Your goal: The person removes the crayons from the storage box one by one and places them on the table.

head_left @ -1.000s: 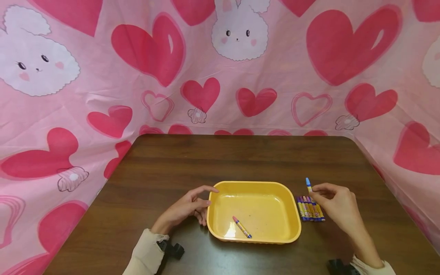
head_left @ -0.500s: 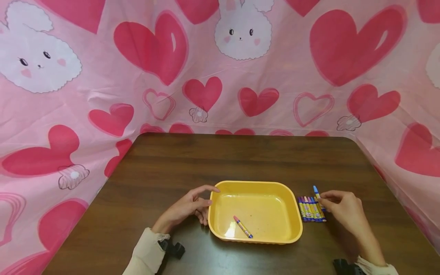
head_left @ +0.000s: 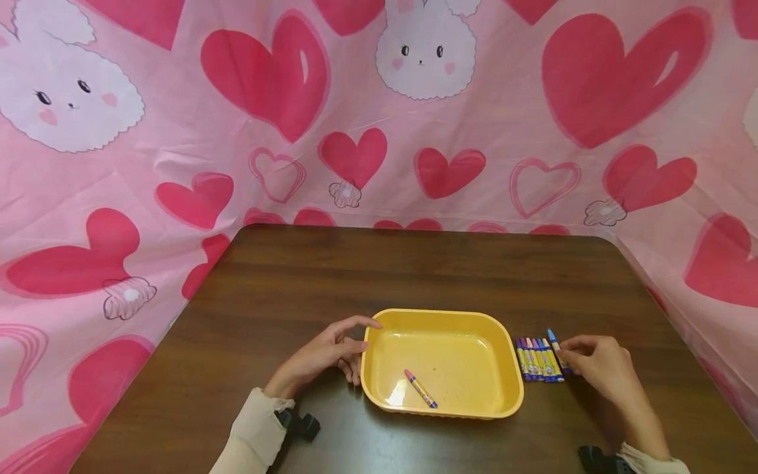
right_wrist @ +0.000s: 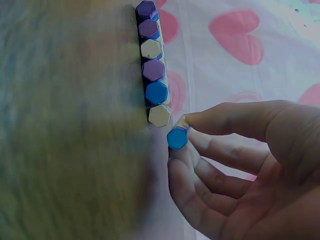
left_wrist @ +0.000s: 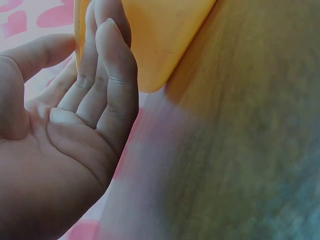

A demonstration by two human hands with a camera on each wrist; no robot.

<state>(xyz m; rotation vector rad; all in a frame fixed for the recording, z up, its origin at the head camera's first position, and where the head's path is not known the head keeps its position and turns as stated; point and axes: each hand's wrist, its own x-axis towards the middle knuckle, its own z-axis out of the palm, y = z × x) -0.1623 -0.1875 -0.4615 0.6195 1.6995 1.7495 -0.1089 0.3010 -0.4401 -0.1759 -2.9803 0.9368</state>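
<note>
A blue-tipped crayon (head_left: 553, 338) is pinched between the thumb and fingers of my right hand (head_left: 605, 368), at the right end of a row of crayons (head_left: 537, 362). In the right wrist view, the blue butt of the held crayon (right_wrist: 177, 138) shows just off the row's near end crayon (right_wrist: 160, 115). My left hand (head_left: 329, 353) holds the left rim of a yellow tray (head_left: 517, 368), index finger over the edge and thumb against it. One pink crayon (head_left: 421, 388) lies slanted inside the tray. In the left wrist view, fingers partly hide the tray (left_wrist: 155, 55).
The brown wooden table (head_left: 284, 276) extends behind the tray and to both sides. A pink cloth (head_left: 355, 85) printed with hearts and rabbits hangs around its back and sides. The crayon row lies close to the tray's right wall.
My right hand has moved right and lowered the blue crayon from above the row to its right end. My left hand stays on the tray rim. The head view has shifted slightly.
</note>
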